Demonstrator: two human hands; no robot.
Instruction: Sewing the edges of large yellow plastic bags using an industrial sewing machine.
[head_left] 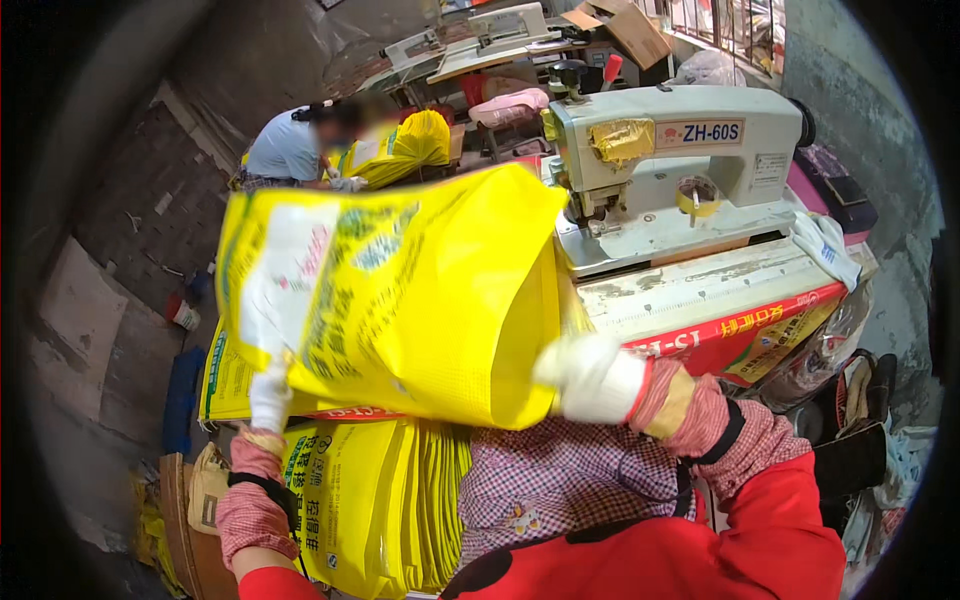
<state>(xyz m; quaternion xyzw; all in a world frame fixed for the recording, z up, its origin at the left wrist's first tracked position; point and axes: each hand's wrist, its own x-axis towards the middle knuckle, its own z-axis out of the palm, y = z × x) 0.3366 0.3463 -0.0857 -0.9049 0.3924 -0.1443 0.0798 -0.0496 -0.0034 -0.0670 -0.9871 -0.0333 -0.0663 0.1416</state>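
A large yellow printed bag (440,290) with a white panel is held up in front of me, its mouth gaping toward the right. My right hand (590,378), in a white glove, is closed on the bag's edge beside that opening. At the bag's lower left corner, my left hand (272,395), also gloved in white, is closed on the material; the bag partly covers its fingers. Below, a thick stack of folded yellow bags (375,500) lies by my lap. Just beyond the bag's right end stands a pale industrial sewing machine (680,150).
The machine's worktable (690,290) has a red printed front. A roll of tape (698,197) sits on the machine bed, and a white glove (825,248) lies at the table's right end. Farther back, another person (285,145) bends over yellow bags (415,140).
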